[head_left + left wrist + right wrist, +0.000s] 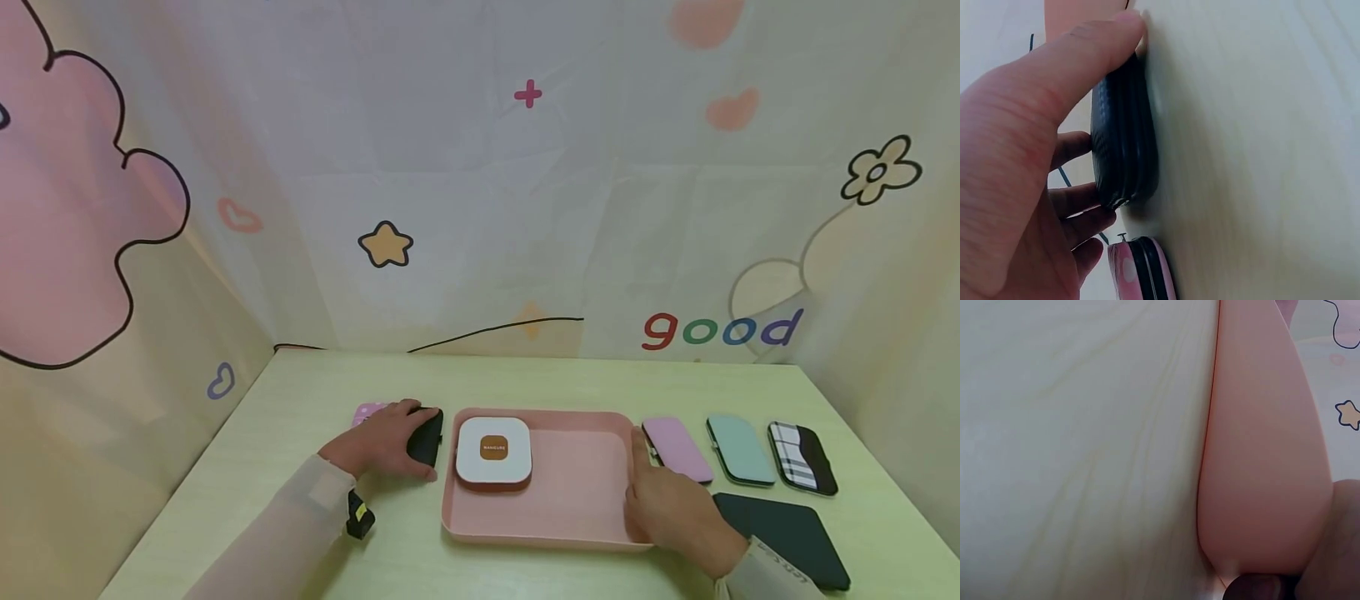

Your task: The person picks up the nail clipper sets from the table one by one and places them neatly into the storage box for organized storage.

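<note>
My left hand [390,440] holds a black zip case [427,437] left of the tray, thumb at its near end and fingers at the far side. In the left wrist view, the zip case [1124,134] stands between thumb and fingers. A pink dotted case [367,412] lies partly hidden behind that hand. The pink tray [577,483] carries a white rounded box [493,462] with an orange label in its left half. At the tray's right edge, my right hand [671,508] grips the rim, its index finger along the side. The right wrist view shows the tray wall [1263,456] up close.
Right of the tray lie a lilac case [678,450], a mint case [741,450] and a plaid-and-black case [802,458]. A larger dark flat case [787,537] lies nearer, beside my right wrist. A printed cloth [465,167] hangs behind the table [262,500].
</note>
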Demonstrator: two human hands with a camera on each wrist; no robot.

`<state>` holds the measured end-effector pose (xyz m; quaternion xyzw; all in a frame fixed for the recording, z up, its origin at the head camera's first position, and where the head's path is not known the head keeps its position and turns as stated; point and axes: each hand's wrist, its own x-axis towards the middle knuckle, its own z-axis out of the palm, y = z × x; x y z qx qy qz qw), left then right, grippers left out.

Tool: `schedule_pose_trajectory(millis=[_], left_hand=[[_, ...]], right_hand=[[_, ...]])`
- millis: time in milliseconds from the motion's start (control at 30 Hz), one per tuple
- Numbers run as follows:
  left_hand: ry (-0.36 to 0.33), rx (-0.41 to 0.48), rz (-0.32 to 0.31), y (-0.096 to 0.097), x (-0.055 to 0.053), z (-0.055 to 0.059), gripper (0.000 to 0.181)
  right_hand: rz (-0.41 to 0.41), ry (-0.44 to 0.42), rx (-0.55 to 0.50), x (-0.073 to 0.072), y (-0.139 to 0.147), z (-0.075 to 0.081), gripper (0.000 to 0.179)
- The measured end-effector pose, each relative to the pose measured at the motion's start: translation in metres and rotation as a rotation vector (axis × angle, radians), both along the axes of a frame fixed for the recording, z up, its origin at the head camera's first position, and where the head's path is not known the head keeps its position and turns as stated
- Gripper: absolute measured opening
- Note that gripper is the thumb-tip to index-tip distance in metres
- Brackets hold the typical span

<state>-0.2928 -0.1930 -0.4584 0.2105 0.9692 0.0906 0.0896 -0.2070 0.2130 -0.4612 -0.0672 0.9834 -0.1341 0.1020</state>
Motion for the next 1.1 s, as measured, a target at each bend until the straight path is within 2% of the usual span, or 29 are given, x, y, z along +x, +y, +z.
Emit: schedule_pose_trajectory(millis=[267, 600, 867, 1100], left_hand=[[-0.054, 0.034, 0.013, -0.0013, 0.0011, -0.0016, 0.098], [0.028, 0.036, -0.004, -0.0028, -0.0022, -0.0055, 0.098], [0.116, 0.032, 0.002, -0.0061, 0.0016, -0.0072, 0.099], [0.157, 0.024, 0.011, -0.0044, 0.0041, -0.0026, 0.102]], right_hand=[[0.006, -0.006, -0.008, -0.0009, -0.0001, 0.002, 0.079], [0.017, 0.019, -0.003, -0.0019, 0.0008, -0.002, 0.079], [0.018, 0.015, -0.016, -0.0008, 0.0005, -0.0006, 0.079], [0.012, -0.007, -0.031, -0.0007, 0.0013, -0.0001, 0.08]])
